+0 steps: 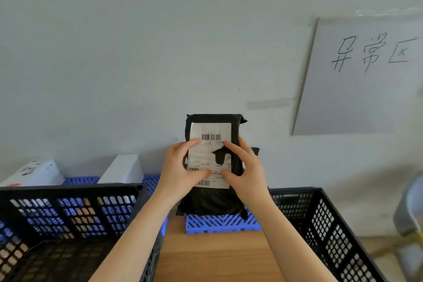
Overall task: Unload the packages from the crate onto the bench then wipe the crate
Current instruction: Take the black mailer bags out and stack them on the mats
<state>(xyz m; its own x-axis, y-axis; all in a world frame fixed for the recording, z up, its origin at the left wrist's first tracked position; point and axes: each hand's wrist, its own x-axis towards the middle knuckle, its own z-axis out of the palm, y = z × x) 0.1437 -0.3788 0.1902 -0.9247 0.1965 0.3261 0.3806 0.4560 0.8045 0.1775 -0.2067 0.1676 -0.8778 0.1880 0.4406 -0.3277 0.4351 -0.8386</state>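
A black plastic-wrapped package (212, 199) with a torn white shipping label stands upright against the wall on a blue slatted platform (222, 224). My left hand (180, 171) grips its left edge, thumb across the label. My right hand (242, 167) grips its right edge, fingers curled over the label. A black perforated crate (68, 213) sits at the lower left and another black crate (332, 224) at the lower right; their insides are mostly hidden. Two white packages (34, 174) (123, 170) lean against the wall behind the left crate.
A wooden surface (212, 258) runs between the two crates. A white sheet with handwritten characters (366, 75) hangs on the wall at the upper right. A grey chair (412, 208) stands at the far right edge.
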